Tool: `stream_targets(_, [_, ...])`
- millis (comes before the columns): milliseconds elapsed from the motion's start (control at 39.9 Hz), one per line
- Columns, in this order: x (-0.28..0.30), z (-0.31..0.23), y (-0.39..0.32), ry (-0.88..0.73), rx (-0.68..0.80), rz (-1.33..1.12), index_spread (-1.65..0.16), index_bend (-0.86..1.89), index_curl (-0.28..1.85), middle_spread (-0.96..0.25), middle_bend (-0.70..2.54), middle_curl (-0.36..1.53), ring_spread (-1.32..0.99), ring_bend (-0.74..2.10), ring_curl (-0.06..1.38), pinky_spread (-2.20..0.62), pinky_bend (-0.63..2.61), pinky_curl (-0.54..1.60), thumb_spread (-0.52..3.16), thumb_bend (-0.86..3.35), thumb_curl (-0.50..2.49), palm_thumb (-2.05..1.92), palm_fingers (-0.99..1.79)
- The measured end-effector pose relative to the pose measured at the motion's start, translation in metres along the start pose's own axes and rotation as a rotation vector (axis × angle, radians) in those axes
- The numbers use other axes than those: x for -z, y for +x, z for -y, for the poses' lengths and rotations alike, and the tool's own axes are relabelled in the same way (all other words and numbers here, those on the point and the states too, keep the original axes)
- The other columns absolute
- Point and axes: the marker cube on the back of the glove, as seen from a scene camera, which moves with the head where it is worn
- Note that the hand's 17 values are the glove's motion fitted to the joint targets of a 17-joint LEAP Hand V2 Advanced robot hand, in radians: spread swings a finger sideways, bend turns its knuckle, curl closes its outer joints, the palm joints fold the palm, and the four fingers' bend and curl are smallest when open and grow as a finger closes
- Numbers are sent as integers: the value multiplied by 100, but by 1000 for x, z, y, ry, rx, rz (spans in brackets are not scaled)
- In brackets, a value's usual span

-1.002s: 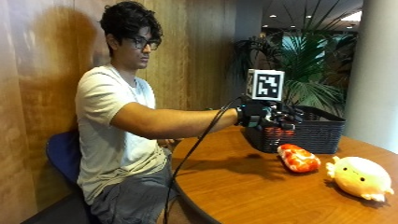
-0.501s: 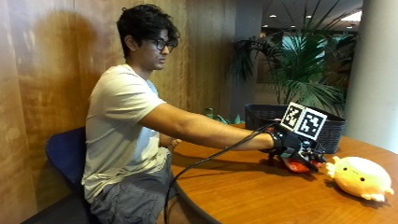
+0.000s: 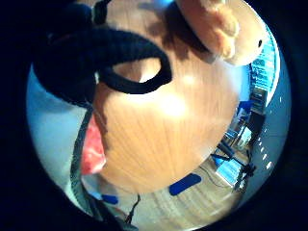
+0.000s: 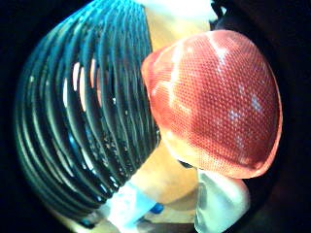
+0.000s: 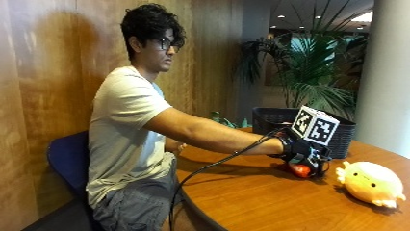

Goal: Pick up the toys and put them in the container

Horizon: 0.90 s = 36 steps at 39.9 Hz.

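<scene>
My gloved right hand point(image 5: 303, 155) sits on top of a red toy point(image 5: 299, 170) on the round wooden table point(image 5: 256, 197), fingers curled down around it. In the thumb side palm view the red toy point(image 4: 214, 97), with its mesh-like skin, lies close to the palm beside the black slatted basket point(image 4: 82, 121). The basket point(image 5: 276, 120) stands just behind the hand. A yellow plush toy point(image 5: 371, 182) lies on the table to the right of the hand, apart from it. It also shows as the plush point(image 3: 216, 24) in the little finger side view, past a curled glove finger point(image 3: 120, 53).
The person sits on a blue chair point(image 5: 64, 163) at the table's left edge, and the bare hand is hidden behind the arm. A potted palm point(image 5: 313, 72) stands behind the basket. Bare tabletop point(image 3: 163, 130) lies between the hand and the near edge.
The hand has come down from beside the basket onto the red toy and now covers it. The yellow plush has not moved.
</scene>
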Motion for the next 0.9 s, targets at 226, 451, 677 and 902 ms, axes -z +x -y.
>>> stream_targets(226, [8, -31, 4, 148, -29, -48, -32, 55, 30, -18, 49, 34, -32, 77, 37, -38, 86, 31, 100, 22, 63, 87, 98])
stream_targets(451, [54, -91, 28, 431, -114, 46, -36, 48, 33, -28, 58, 42, -44, 99, 48, -42, 104, 41, 78, 17, 72, 83, 116])
stream_targets(677, [117, -146, 30, 553, -129, 66, -43, 56, 40, -34, 86, 57, -45, 133, 62, -43, 114, 49, 69, 19, 82, 83, 123])
stream_targets(902, [183, -175, -6, 651, -23, 54, -50, 70, 52, -37, 107, 72, -41, 148, 69, -43, 121, 54, 63, 23, 92, 81, 113])
